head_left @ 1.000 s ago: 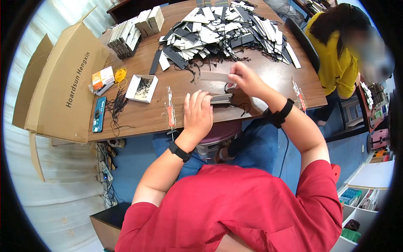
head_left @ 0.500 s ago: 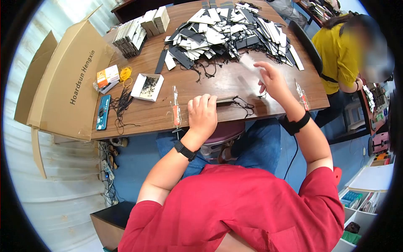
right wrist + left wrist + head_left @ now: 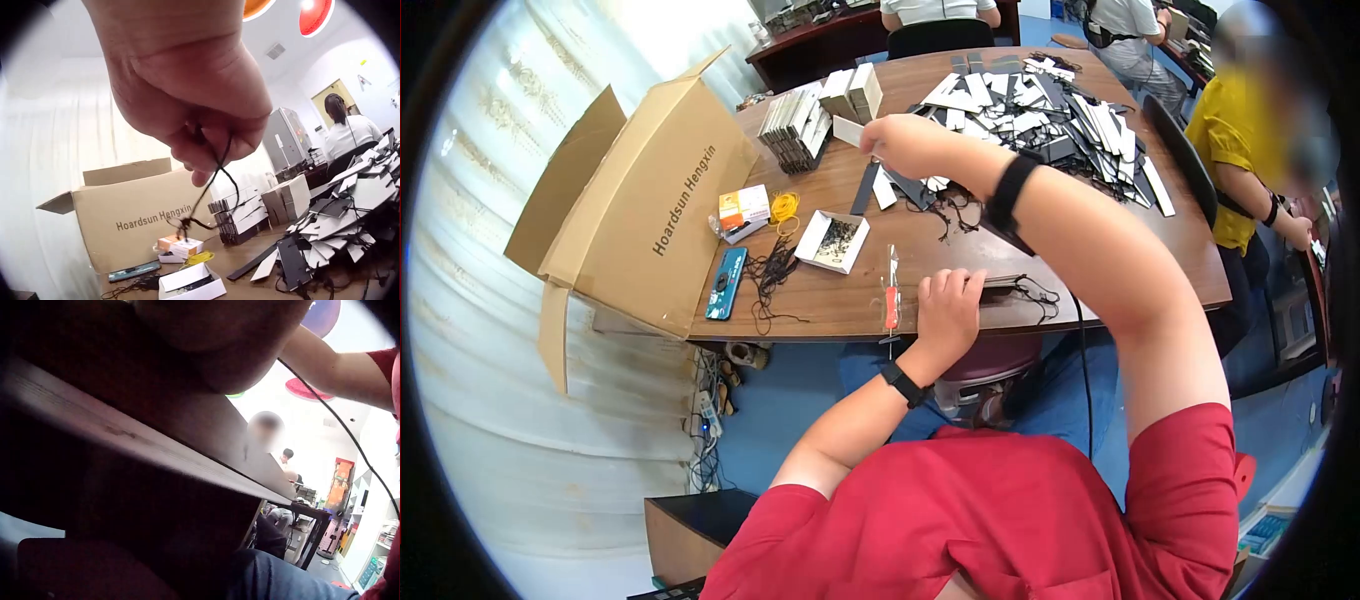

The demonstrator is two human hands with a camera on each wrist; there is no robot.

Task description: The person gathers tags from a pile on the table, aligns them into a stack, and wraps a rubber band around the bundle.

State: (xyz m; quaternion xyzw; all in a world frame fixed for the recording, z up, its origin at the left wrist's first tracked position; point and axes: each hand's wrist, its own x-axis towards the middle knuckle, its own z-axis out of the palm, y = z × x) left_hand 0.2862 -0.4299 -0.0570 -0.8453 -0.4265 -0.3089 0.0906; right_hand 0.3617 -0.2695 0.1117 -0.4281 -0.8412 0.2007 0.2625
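Observation:
My right hand (image 3: 910, 145) reaches across to the far left of the table and pinches a white strip-shaped tag (image 3: 847, 130) beside the rows of stacked tags (image 3: 795, 125). From the right fist a loop of black cord (image 3: 219, 169) hangs, knotted at its lower end. At the near table edge my left hand (image 3: 948, 315) grips the left end of a small stack of tags (image 3: 1003, 284), its fingers bent over it and covering part of it. Black cords (image 3: 1040, 295) trail from the stack's right end.
A large heap of black and white tags (image 3: 1040, 120) covers the table's far side. Nearer stand a white box of small black pieces (image 3: 833, 241), yellow bands (image 3: 784, 208), a phone (image 3: 726, 284), loose black cords (image 3: 772, 275) and an orange-handled tool (image 3: 891, 305). A cardboard box (image 3: 640, 210) stands left.
My right hand has carried the white tag from the table's right side over to the stacked rows at far left. The left hand stays at the small stack. The head view has shifted.

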